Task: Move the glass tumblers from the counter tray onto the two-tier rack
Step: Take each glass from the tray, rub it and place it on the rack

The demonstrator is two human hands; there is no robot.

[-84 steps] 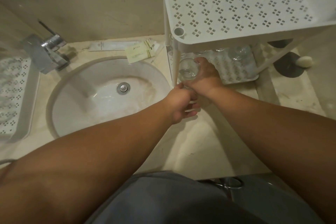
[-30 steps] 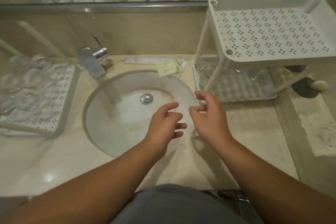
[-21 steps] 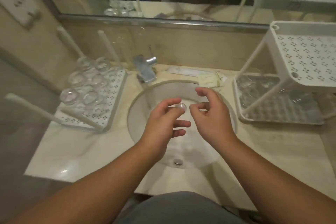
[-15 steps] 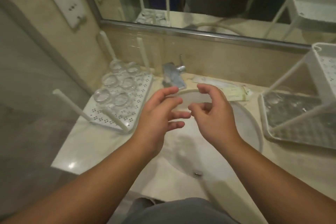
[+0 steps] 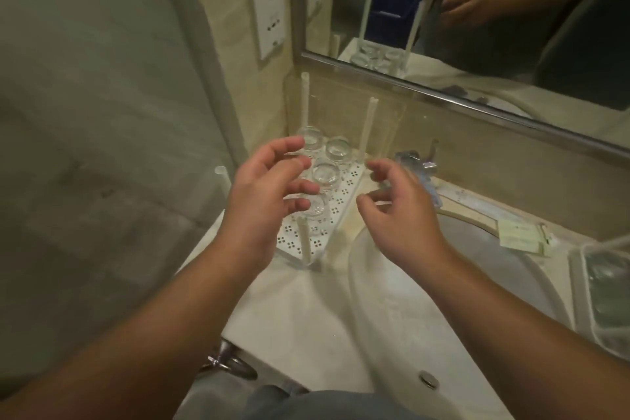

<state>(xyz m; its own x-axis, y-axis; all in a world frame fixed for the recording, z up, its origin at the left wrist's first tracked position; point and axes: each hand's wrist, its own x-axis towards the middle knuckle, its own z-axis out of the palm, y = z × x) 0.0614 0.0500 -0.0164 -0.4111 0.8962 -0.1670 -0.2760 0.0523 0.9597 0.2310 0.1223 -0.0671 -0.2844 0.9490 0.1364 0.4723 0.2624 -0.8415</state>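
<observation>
Several clear glass tumblers point(image 5: 326, 173) stand on a white perforated counter tray point(image 5: 344, 194) with upright posts, left of the sink. My left hand point(image 5: 269, 194) hovers over the tray's near tumblers, fingers spread, holding nothing. My right hand point(image 5: 399, 211) is open just right of the tray, above the sink's left rim. Only the lower tier of the two-tier rack point(image 5: 579, 280) shows at the right edge, with tumblers point(image 5: 610, 276) on it.
A white sink basin point(image 5: 453, 310) fills the lower right, with a chrome faucet point(image 5: 417, 165) behind my right hand. Paper sachets point(image 5: 518, 237) lie on the counter near the mirror point(image 5: 477, 10). A wall with a socket plate point(image 5: 269, 0) stands at left.
The view has swung left from the rack to the tray. Both empty hands have travelled left from over the sink to the tray's tumblers.
</observation>
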